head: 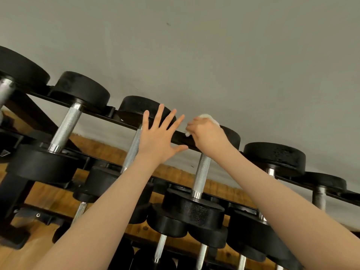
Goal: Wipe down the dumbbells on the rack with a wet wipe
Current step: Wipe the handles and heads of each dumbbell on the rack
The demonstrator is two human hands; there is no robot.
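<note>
Black dumbbells with knurled steel handles lie in a row on the top tier of a black rack (124,122). My right hand (206,135) grips a white wet wipe (207,116) and presses it on the far head (231,136) of one dumbbell, whose handle (202,173) runs down to its near head (194,209). My left hand (159,134) is spread flat with straight fingers, held over the neighbouring dumbbell's far head (134,108) and handle (132,151); whether it touches is unclear.
More dumbbells sit left (66,125) and right (274,156) on the top tier, and several smaller ones on a lower tier (202,250). A grey wall (214,55) stands behind the rack. Wooden floor (50,197) shows beneath.
</note>
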